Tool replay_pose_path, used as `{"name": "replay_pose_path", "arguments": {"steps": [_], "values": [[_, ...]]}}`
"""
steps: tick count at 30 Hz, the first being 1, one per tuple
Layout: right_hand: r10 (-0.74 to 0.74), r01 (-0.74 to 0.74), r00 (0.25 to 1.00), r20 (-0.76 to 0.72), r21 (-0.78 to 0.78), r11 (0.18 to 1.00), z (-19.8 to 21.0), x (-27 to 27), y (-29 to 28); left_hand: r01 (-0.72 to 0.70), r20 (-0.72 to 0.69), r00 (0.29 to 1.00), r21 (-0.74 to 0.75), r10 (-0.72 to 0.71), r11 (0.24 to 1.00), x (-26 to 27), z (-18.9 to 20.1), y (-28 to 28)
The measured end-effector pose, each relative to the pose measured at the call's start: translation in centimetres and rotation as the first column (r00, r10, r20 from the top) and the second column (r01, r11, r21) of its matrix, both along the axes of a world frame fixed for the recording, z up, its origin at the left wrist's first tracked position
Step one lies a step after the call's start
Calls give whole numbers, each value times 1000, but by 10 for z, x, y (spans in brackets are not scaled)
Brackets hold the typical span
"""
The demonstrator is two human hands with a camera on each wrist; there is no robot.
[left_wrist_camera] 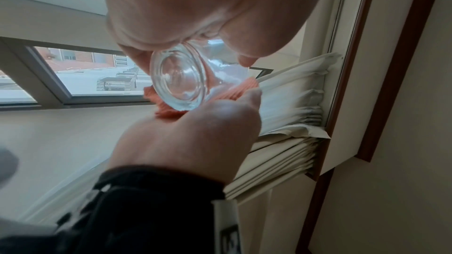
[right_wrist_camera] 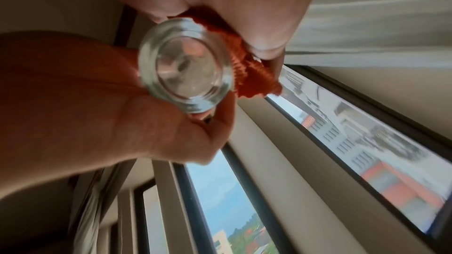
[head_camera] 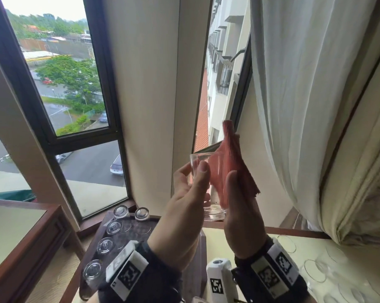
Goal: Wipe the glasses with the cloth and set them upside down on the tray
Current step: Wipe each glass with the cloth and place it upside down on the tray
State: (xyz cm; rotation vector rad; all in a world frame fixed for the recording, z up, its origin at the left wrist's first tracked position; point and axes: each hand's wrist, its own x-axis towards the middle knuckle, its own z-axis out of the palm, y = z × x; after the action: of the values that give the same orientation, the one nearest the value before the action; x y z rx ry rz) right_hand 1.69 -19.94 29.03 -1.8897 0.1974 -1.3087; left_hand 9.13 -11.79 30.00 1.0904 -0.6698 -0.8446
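My left hand [head_camera: 194, 171] grips a clear glass [head_camera: 214, 212] upright in front of the window, thumb on the near side and fingers behind. The right hand [head_camera: 237, 189] pinches a pink-red cloth [head_camera: 230, 154] against the glass's right side; the cloth rises above the rim. Both wrist views look up at the thick round base of the glass [left_wrist_camera: 178, 78] [right_wrist_camera: 186, 65], with the cloth [left_wrist_camera: 237, 92] [right_wrist_camera: 252, 76] bunched beside it. Below left lies the dark tray [head_camera: 141, 229] with several glasses [head_camera: 114, 227] standing upside down on it.
More clear glasses [head_camera: 315, 271] stand on the cream table top at the lower right. A white curtain [head_camera: 304, 106] hangs close on the right. A wooden table [head_camera: 21, 237] sits at the left, and the window [head_camera: 60, 84] is straight ahead.
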Motion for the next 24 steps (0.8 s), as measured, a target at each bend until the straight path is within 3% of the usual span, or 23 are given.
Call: {"name": "replay_pose_path", "arguments": {"steps": [4,10,12,14,17,19,21,23,24], "values": [[150,-155,986,-67,-80,985,-6,-4,24,-79,-26,996,35,80,996,13,6,0],[146,-143,986,-85,38,989,-37,-9,31,-97,-37,995,-12,96,995,32,13,1],[146,-101,981,-124,312,945,-25,-11,27,-65,-54,997,-35,63,997,26,10,4],[170,-30,963,-208,545,838,-19,-14,16,-15,-65,998,-58,11,998,18,6,5],[205,-41,955,-215,586,809,-9,-16,3,27,36,999,-50,-25,998,4,0,4],[203,-98,962,-181,467,879,1,-13,6,18,35,999,-48,-17,999,5,2,2],[159,-143,983,-96,147,979,9,-11,17,-38,13,999,-21,38,999,9,14,-1],[177,-183,980,-96,-53,982,5,-10,29,-82,-37,996,-38,81,996,16,23,0],[208,-215,972,-110,-59,975,1,-11,32,-106,-63,993,-61,103,992,21,28,2]]}}
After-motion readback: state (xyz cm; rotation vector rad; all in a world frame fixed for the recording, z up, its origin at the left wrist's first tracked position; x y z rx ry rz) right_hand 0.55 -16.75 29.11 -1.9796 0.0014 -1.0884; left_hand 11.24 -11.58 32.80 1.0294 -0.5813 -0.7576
